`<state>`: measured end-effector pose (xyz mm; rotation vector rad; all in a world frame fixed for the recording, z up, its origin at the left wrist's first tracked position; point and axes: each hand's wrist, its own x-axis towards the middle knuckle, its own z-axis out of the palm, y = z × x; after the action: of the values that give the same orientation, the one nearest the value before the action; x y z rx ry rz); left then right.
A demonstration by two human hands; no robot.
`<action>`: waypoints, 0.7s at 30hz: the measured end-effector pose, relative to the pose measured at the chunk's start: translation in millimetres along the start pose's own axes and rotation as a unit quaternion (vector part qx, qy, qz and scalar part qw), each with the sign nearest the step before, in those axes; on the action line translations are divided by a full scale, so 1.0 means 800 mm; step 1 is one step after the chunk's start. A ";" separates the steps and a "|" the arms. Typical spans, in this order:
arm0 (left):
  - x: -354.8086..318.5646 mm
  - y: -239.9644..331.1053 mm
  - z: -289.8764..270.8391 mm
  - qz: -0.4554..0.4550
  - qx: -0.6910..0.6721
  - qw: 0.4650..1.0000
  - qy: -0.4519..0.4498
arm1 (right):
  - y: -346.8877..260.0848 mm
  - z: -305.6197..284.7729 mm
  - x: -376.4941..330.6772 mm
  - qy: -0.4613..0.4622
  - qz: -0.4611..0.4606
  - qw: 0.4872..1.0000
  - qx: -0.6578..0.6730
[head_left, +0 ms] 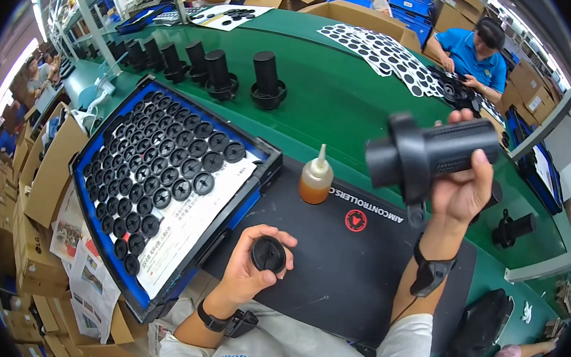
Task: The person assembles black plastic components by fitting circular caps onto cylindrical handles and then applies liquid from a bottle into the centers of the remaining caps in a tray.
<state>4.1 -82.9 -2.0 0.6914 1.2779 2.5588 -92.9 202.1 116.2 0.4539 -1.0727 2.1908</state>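
Note:
My right hand [462,186] holds a black plastic cylinder housing [428,153] with a wide flange, raised sideways above the black mat [352,264]. My left hand [252,260] grips a small round black cap [269,254] low over the mat's near left part. A small squeeze bottle of amber liquid [316,179] stands upright on the mat between the two hands. To the left a blue tray [164,182] holds several rows of the same black caps on a printed paper sheet.
Several upright black housings [266,80] stand in a row on the green table [332,95]. Sheets of round black pads [382,52] lie far right. Another housing [513,228] lies at the right. Other people work at the far side. Cardboard boxes [44,173] stack at left.

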 end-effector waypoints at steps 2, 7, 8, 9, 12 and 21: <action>0.010 -0.008 0.012 0.028 0.001 0.999 0.015 | 0.003 0.002 -0.006 0.017 0.075 0.994 0.074; 0.039 -0.033 0.027 0.097 -0.028 0.995 0.022 | 0.029 -0.020 -0.009 -0.012 0.149 0.975 0.162; 0.043 -0.033 0.030 0.098 -0.033 0.994 0.020 | 0.032 -0.020 -0.009 -0.001 0.166 0.969 0.181; 0.044 -0.033 0.034 0.091 -0.017 0.996 0.021 | 0.034 -0.021 -0.009 0.009 0.182 0.962 0.201; 0.050 -0.021 0.047 0.075 0.014 0.997 0.025 | 0.033 -0.015 -0.010 0.016 0.188 0.961 0.203; 0.059 -0.023 0.052 0.078 -0.006 0.996 0.031 | 0.036 0.001 -0.024 0.015 0.170 0.971 0.166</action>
<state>-17.6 -25.2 20.1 0.7424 1.2743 2.7306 -98.9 180.6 89.5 0.4020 -0.8116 2.6909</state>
